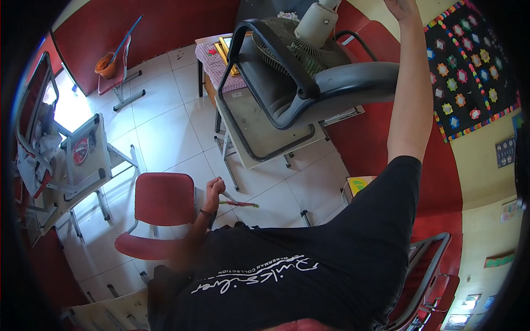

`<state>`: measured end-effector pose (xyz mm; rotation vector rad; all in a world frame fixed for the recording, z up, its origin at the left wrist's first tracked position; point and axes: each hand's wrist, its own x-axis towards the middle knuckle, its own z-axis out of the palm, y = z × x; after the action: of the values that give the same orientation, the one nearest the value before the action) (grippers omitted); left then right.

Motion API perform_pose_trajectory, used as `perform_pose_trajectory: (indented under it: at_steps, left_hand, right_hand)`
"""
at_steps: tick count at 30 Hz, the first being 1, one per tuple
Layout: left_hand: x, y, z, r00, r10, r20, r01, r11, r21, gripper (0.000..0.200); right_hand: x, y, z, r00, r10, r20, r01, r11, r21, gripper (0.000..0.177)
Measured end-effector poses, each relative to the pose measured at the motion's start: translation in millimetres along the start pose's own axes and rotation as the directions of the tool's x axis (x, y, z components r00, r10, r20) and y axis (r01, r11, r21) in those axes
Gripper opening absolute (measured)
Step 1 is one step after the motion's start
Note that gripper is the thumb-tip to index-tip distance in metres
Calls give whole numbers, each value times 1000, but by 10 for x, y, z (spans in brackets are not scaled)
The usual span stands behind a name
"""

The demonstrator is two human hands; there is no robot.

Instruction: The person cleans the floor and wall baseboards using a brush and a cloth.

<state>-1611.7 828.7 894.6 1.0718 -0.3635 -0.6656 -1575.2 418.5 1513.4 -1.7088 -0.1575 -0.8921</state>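
Note:
My left hand (pixel 214 192) is low beside my body, next to a red chair (pixel 164 199). Its fingers are closed around the pale handle of a brush-like tool (pixel 238 203) with a narrow red and green head. My right arm stretches up past a grey office chair (pixel 353 83). The top edge of the view cuts off my right hand (pixel 403 7), so its fingers and anything they touch are hidden. A fan (pixel 301 52) with a pale motor housing lies on the office chair, which rests upside down or tipped on a desk (pixel 251 149).
A desk with a pink checked cloth (pixel 232 81) stands behind. To the left are a desk holding a red item (pixel 81 150), stacked chairs, and an orange bucket (pixel 105 65) on a chair. A black decorated panel (pixel 461 71) hangs on the right wall. Another chair (pixel 425 281) is lower right.

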Motion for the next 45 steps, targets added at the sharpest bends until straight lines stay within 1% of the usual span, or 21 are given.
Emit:
perform_pose_trajectory:
  at_steps: [1,3,7,9,12,16,18,20,24,25,26,27,28,30,31,33,34,36,38,41,45]
  left_hand:
    - [2,-57,-12,1000,-1,2,1,1000,0,34]
    - [-22,-166,-32,1000,-6,24,5,1000,20,33]
    - [-41,-364,-147,998,-68,4,68,998,0,33]
    - [-36,-402,-220,999,-22,-26,23,999,43,33]
    - [8,-403,-291,997,15,-82,-13,1000,26,34]
    - [-6,-404,-366,993,1,-122,8,997,72,36]
    - [-12,-404,-381,994,13,-113,-1,995,100,36]
    - [-15,-426,-409,994,25,-103,-12,992,129,37]
    - [-26,-400,-430,995,-12,-98,28,987,159,38]
    - [-35,-359,-421,995,-36,-95,52,984,170,38]
    - [-43,-323,-407,995,-36,-96,52,984,170,38]
    - [-48,-292,-387,995,5,-95,16,976,217,38]
    - [-46,-284,-381,995,45,-92,-19,965,263,38]
    - [-40,-306,-376,994,29,-109,-2,971,241,38]
    - [-42,-334,-385,992,14,-124,14,976,218,38]
    - [-34,-392,-418,992,9,-125,21,971,240,38]
    - [-40,-380,-427,993,8,-119,23,964,264,39]
    - [-58,-334,-435,993,-13,-119,49,951,305,39]
    - [-56,-279,-400,991,-42,-131,76,959,272,40]
    - [-40,-270,-429,991,-35,-131,73,952,297,41]
    - [-40,-249,-448,990,-64,-128,97,957,274,38]
  right_hand:
    - [-23,-8,27,1000,0,-2,0,1000,-1,44]
    - [-67,-43,95,1000,17,-4,-17,996,-86,46]
    - [7,6,27,1000,7,6,-7,997,-71,42]
    - [26,13,12,999,37,-38,-35,999,31,38]
    - [56,31,-34,999,33,-24,-31,998,56,34]
    - [112,57,-108,999,43,-32,-40,995,93,33]
    - [114,55,-125,996,59,-67,-49,990,133,30]
    - [115,59,-137,996,66,-63,-54,984,169,29]
    - [110,33,-130,994,96,-46,-84,973,215,26]
    - [99,25,-120,994,95,-46,-83,973,216,26]
    - [87,19,-108,998,65,-21,-60,985,163,28]
    - [74,15,-96,999,36,6,-37,993,109,29]
    - [66,15,-92,999,38,7,-38,993,111,29]
    - [45,21,-81,1000,0,27,-1,999,46,32]
    - [34,11,-64,1000,5,29,-6,999,49,32]
    - [25,-11,-17,991,54,-118,-48,997,58,32]
    - [39,10,-28,991,66,-115,-59,996,64,32]
    - [96,37,-86,990,64,-126,-43,986,159,30]
    - [135,63,-142,989,77,-127,-55,984,172,28]
    - [142,63,-155,982,84,-169,-48,978,204,25]
    - [136,64,-182,990,57,-130,-29,977,210,21]
